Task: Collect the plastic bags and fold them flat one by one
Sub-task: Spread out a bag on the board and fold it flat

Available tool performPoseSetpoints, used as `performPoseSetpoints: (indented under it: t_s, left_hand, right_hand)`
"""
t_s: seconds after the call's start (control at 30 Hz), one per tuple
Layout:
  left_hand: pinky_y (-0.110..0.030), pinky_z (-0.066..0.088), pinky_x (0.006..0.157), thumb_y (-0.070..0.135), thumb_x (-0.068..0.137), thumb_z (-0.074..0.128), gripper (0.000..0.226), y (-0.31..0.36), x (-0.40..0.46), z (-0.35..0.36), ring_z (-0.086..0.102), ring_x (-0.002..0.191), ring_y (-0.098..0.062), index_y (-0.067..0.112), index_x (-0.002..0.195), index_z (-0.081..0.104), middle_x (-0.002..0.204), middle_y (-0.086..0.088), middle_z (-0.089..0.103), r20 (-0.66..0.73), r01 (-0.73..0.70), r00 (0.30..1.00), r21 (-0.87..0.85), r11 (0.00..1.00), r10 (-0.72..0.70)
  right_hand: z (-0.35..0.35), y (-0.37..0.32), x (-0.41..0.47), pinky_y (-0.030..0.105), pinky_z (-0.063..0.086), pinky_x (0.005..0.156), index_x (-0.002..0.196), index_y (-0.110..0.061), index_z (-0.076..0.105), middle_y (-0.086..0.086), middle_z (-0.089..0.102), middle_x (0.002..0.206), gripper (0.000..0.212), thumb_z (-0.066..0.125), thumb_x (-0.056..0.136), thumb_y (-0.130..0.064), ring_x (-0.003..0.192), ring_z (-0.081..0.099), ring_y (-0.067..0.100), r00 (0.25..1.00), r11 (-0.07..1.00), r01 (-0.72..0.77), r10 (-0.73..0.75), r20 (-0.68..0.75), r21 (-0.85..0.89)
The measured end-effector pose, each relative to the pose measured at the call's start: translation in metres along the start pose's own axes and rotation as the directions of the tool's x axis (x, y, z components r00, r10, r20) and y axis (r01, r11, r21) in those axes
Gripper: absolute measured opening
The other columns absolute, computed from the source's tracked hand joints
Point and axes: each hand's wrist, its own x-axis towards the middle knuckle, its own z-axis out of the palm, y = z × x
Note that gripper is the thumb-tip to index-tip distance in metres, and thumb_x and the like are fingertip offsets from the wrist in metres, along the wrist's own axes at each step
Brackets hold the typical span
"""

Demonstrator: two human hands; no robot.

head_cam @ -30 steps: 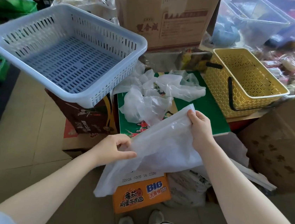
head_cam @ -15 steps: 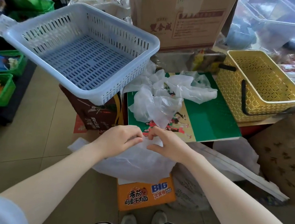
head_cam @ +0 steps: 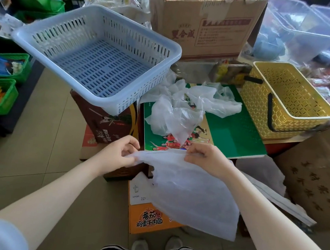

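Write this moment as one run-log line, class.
step: folding bag | left hand: pinches plastic bag | right hand: pinches same bag | crumpled bags: waiting on green board

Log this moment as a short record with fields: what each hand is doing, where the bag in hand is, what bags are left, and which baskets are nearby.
left hand: left hand pinches the top edge of the held bag
right hand: right hand pinches the same edge, further right
held bag: white, hanging from both hands above the orange carton
bags left: crumpled bags piled on the green board
baskets: blue basket to the left, holding no bags; yellow basket to the right
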Motion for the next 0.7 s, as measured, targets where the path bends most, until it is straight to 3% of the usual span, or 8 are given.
performPoseSetpoints:
  t_s: [0.17,0.23,0.33,0.43,0.57,0.63,0.67,0.7]
  left_hand:
    - [-0.030,0.046,0.079,0.012,0.089,0.057,0.010,0.008,0.005,-0.003,0.058,0.093,-0.015,0.018,0.086,0.065,0.095,-0.005,0.065,-0.038,0.029,0.999,-0.097,0.995,-0.032]
    - [-0.033,0.049,0.077,0.021,0.087,0.062,0.007,0.005,0.006,-0.005,0.059,0.085,-0.020,0.016,0.084,0.066,0.090,-0.008,0.066,-0.028,0.035,0.999,-0.238,0.971,-0.043]
    - [-0.019,0.051,0.057,0.019,0.080,0.063,0.011,0.008,0.006,-0.003,0.060,0.062,-0.010,0.011,0.085,0.059,0.067,0.003,0.065,-0.038,0.050,0.996,-0.542,0.839,-0.084]
    - [-0.015,0.044,0.055,0.009,0.085,0.061,0.005,0.009,0.008,-0.003,0.053,0.051,-0.004,0.011,0.081,0.059,0.055,0.007,0.062,-0.204,-0.043,0.978,-0.352,0.935,-0.032]
    - [-0.016,0.045,0.063,0.016,0.089,0.060,0.009,0.011,0.013,-0.009,0.058,0.068,-0.003,0.024,0.086,0.059,0.069,0.009,0.065,-0.479,-0.114,0.874,-0.046,0.992,0.079]
    - [-0.018,0.045,0.066,0.016,0.091,0.057,0.010,0.024,0.017,-0.004,0.059,0.073,-0.003,0.021,0.100,0.056,0.078,0.007,0.064,-0.600,-0.163,0.799,-0.263,0.951,-0.029]
    - [-0.019,0.047,0.069,0.021,0.091,0.056,0.018,0.030,0.019,-0.002,0.061,0.078,-0.003,0.018,0.109,0.053,0.084,0.005,0.064,-0.579,-0.207,0.805,-0.478,0.853,-0.129]
    - [-0.023,0.050,0.073,0.030,0.089,0.056,0.033,0.036,0.020,0.000,0.063,0.087,-0.005,0.017,0.119,0.049,0.092,0.001,0.066,-0.487,-0.251,0.852,-0.702,0.667,-0.191]
  right_hand:
    - [-0.012,0.005,-0.009,0.022,0.040,0.066,0.064,-0.028,0.064,-0.012,0.057,0.067,0.018,0.074,0.078,-0.023,0.065,0.052,0.005,0.992,0.991,-0.124,0.125,-0.020,0.055]
    - [-0.016,0.005,-0.012,0.024,0.039,0.066,0.064,-0.024,0.064,-0.009,0.057,0.066,0.018,0.072,0.080,-0.023,0.063,0.051,0.008,0.990,0.988,-0.139,0.140,-0.020,0.074]
    - [-0.017,0.006,-0.017,0.028,0.034,0.061,0.062,-0.016,0.061,-0.009,0.050,0.058,0.025,0.068,0.084,-0.026,0.055,0.044,0.008,0.990,0.987,-0.139,0.141,-0.020,0.083]
    - [-0.015,0.009,-0.019,0.027,0.027,0.053,0.054,-0.016,0.050,-0.013,0.042,0.043,0.037,0.065,0.086,-0.028,0.042,0.034,0.002,0.988,0.989,-0.140,0.143,-0.050,0.046]
    - [-0.004,0.008,-0.020,0.028,0.027,0.053,0.057,-0.014,0.045,-0.009,0.038,0.046,0.038,0.062,0.088,-0.028,0.046,0.032,0.008,0.984,0.992,-0.123,0.121,-0.134,-0.011]
    - [0.005,0.008,-0.020,0.028,0.032,0.055,0.071,-0.021,0.053,-0.009,0.046,0.055,0.021,0.062,0.088,-0.028,0.051,0.039,0.012,0.983,0.993,-0.105,0.112,-0.143,0.051]
    - [0.008,0.006,-0.021,0.029,0.039,0.059,0.085,-0.026,0.058,-0.008,0.056,0.064,0.006,0.063,0.088,-0.028,0.057,0.048,0.013,0.987,0.987,-0.108,0.121,-0.109,0.122]
    - [0.011,0.007,-0.022,0.029,0.046,0.068,0.100,-0.028,0.060,-0.005,0.065,0.079,0.013,0.063,0.088,-0.027,0.069,0.058,0.012,0.988,0.973,-0.114,0.132,-0.075,0.202]
